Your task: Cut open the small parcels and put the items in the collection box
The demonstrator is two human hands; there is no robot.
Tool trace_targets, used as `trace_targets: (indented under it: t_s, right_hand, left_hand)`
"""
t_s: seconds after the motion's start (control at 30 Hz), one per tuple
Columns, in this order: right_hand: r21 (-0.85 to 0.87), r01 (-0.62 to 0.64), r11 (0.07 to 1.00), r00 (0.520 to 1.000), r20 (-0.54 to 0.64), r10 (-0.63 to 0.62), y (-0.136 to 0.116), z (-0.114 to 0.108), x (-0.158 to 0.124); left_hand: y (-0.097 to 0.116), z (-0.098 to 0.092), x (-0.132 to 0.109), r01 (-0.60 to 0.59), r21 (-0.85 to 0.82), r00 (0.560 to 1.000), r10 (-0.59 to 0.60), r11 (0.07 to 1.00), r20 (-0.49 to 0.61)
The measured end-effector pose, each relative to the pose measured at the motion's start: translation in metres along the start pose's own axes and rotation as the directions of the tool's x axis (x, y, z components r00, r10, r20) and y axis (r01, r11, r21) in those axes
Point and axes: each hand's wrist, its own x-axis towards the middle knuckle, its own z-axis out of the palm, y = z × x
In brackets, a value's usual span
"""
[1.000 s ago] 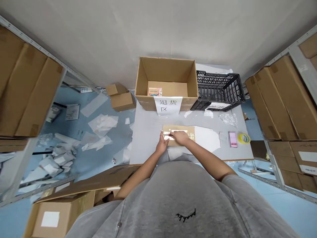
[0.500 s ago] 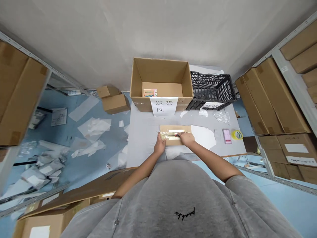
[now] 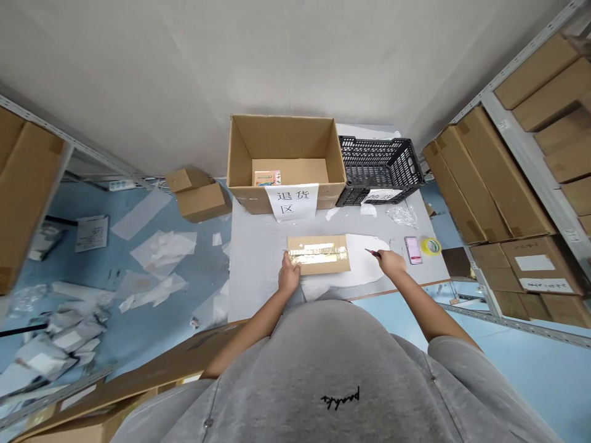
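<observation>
A flat brown cardboard parcel (image 3: pixel 323 255) with a strip of shiny tape along its top lies on the white table (image 3: pixel 258 258). My left hand (image 3: pixel 289 277) rests at the parcel's near left corner, fingers curled against its edge. My right hand (image 3: pixel 391 262) is off to the right of the parcel, closed round a small red-handled cutter (image 3: pixel 372 252) whose tip points left toward the parcel. A white sheet (image 3: pixel 369 271) lies under and beside the parcel.
An open cardboard box (image 3: pixel 286 163) with a paper label stands at the table's back, a black plastic crate (image 3: pixel 378 169) beside it. A pink card (image 3: pixel 412 250) and a yellow tape roll (image 3: pixel 431 247) lie at right. Shelves with boxes flank both sides; paper scraps litter the floor at left.
My right hand drew the cutter along the tape from left to right and has now left the parcel, moving out to its right. The left hand stayed at the left corner.
</observation>
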Motion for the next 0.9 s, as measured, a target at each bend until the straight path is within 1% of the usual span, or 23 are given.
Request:
trace_targets:
  t_s: [0.03, 0.07, 0.1, 0.13, 0.17, 0.2, 0.23, 0.27, 0.3, 0.37, 0.43, 0.53, 0.6, 0.63, 0.77, 0.9]
  right_hand:
    - [0.089, -0.04, 0.995, 0.998, -0.037, 0.043, 0.006, 0.003, 0.001]
    - [0.196, -0.06, 0.979, 0.994, -0.075, 0.076, 0.008, 0.008, 0.002]
    - [0.305, -0.065, 0.95, 0.99, -0.098, 0.099, 0.006, 0.015, 0.004]
    - [0.408, -0.05, 0.911, 0.99, -0.104, 0.1, -0.002, 0.023, 0.006]
    - [0.495, -0.032, 0.868, 0.991, -0.098, 0.093, -0.013, 0.032, 0.009]
    - [0.565, -0.023, 0.825, 0.992, -0.089, 0.089, -0.026, 0.041, 0.012]
    - [0.624, -0.011, 0.781, 0.992, -0.089, 0.085, -0.041, 0.05, 0.016]
    - [0.678, -0.007, 0.735, 0.992, -0.086, 0.089, -0.056, 0.059, 0.019]
    - [0.726, -0.007, 0.688, 0.992, -0.081, 0.095, -0.07, 0.067, 0.022]
    - [0.791, -0.003, 0.612, 0.991, -0.079, 0.106, -0.089, 0.081, 0.028]
    - [0.82, -0.01, 0.573, 0.99, -0.07, 0.119, -0.098, 0.089, 0.032]
    - [0.815, -0.011, 0.58, 0.989, -0.075, 0.125, -0.096, 0.095, 0.037]
    - [0.804, -0.005, 0.594, 0.988, -0.086, 0.124, -0.093, 0.095, 0.04]
    - [0.803, -0.007, 0.596, 0.988, -0.085, 0.126, -0.092, 0.094, 0.042]
    - [0.817, -0.052, 0.575, 0.987, -0.046, 0.154, -0.092, 0.094, 0.047]
    - [0.83, -0.068, 0.553, 0.984, -0.034, 0.173, -0.092, 0.098, 0.046]
  left_hand:
    - [0.004, 0.0, -0.001, -0.007, 0.074, 0.999, 0.01, 0.997, -0.041]
    - [0.009, -0.001, -0.001, -0.036, 0.155, 0.995, 0.049, 0.987, -0.082]
    - [0.016, -0.001, 0.001, -0.093, 0.238, 0.987, 0.121, 0.967, -0.106]
    - [0.024, -0.002, 0.005, -0.181, 0.314, 0.971, 0.22, 0.932, -0.095]
    - [0.034, -0.001, 0.01, -0.291, 0.376, 0.942, 0.333, 0.88, -0.049]
    - [0.045, 0.0, 0.018, -0.41, 0.418, 0.898, 0.439, 0.811, 0.03]
    - [0.057, 0.002, 0.027, -0.514, 0.439, 0.847, 0.518, 0.737, 0.121]
    - [0.067, 0.004, 0.036, -0.589, 0.448, 0.8, 0.566, 0.673, 0.202]
    - [0.077, 0.008, 0.046, -0.638, 0.455, 0.763, 0.588, 0.621, 0.266]
    - [0.092, 0.014, 0.063, -0.683, 0.485, 0.724, 0.588, 0.545, 0.359]
    - [0.097, 0.02, 0.075, -0.714, 0.519, 0.693, 0.578, 0.47, 0.43]
    - [0.094, 0.024, 0.084, -0.758, 0.547, 0.637, 0.587, 0.356, 0.5]
    - [0.091, 0.025, 0.085, -0.773, 0.556, 0.612, 0.591, 0.305, 0.525]
    - [0.09, 0.026, 0.086, -0.774, 0.563, 0.609, 0.586, 0.29, 0.535]
    - [0.091, 0.03, 0.086, -0.756, 0.606, 0.624, 0.553, 0.248, 0.552]
    - [0.096, 0.03, 0.089, -0.78, 0.589, 0.593, 0.548, 0.211, 0.59]
